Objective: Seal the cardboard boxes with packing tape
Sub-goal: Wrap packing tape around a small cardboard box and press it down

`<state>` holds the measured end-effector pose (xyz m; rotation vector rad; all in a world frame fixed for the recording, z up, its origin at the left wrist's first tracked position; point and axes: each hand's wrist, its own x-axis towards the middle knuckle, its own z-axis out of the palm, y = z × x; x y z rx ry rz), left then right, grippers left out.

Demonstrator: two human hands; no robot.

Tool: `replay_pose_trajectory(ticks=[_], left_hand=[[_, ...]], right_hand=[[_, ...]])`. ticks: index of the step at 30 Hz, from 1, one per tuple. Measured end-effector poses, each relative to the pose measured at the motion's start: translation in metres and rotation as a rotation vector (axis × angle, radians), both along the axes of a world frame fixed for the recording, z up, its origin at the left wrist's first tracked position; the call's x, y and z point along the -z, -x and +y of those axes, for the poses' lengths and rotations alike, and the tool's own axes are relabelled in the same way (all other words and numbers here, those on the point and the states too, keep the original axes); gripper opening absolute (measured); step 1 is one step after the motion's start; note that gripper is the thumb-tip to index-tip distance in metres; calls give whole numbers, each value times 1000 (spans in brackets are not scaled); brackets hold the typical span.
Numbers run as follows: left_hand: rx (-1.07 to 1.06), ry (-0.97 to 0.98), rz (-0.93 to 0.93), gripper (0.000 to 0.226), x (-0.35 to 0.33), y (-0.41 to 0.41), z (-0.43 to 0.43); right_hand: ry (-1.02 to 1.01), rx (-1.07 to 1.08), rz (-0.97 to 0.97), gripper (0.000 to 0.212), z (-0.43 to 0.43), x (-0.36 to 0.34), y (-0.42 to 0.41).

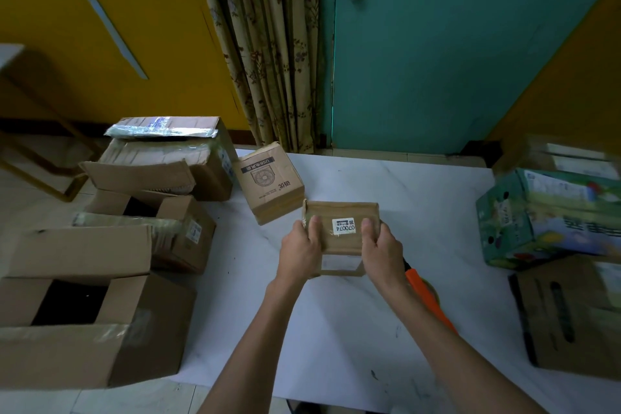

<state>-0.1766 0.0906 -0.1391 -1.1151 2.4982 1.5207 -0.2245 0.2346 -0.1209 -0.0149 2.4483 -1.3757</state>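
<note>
Both my left hand and right hand grip the small labelled box by its ends, thumbs on top, over the counter; I judge I'm positioning it for taping, so next I need the orange-handled tape dispenser lying by my right forearm.

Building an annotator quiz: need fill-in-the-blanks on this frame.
1. The left hand and right hand grip a small brown cardboard box whose white label reads ____.
2. The orange-handled tape dispenser lies on the white marble-pattern table, partly hidden by the ____ forearm.
3. The large brown cardboard box at near left has its top ____.

Missing words: 070074; right; open.
</note>
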Motion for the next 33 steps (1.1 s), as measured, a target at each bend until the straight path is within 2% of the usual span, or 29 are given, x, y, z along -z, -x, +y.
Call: replay_pose_trajectory(ticks=[4, 8, 12, 15, 19, 21, 23, 28, 30, 33], left_hand=[[-46, 42, 24, 46, 0, 0, 5], [-51, -70, 58, 63, -2, -3, 10], [-62, 30, 25, 51, 7, 0, 7], [-79, 103, 15, 52, 14, 1, 5], [-79, 76, 12, 55, 8, 1, 0], [-79, 4, 45, 59, 2, -1, -1], [-74, -71, 61, 59, -2, -5, 2], [-35, 109, 8, 52, 9, -2, 9], [-72, 121, 57, 53, 10, -2, 8], [-118, -16, 171, 51, 6, -10, -8]], right_hand=[[-78, -21, -99, 52, 0, -2, 6], [-100, -24, -77, 52, 0, 3, 4], [-191, -27, 4, 48, -2, 2, 3], [-214, -29, 28, 49, 0, 3, 4], [-103, -7, -27, 45, 0, 0, 2], [-5, 10, -49, 39, -2, 0, -3], [23, 39, -29, 44, -4, 3, -8], [-38, 98, 40, 41, -2, 0, -6], [-42, 103, 52, 45, 0, -5, -6], [147, 91, 51, 48, 5, -10, -14]])
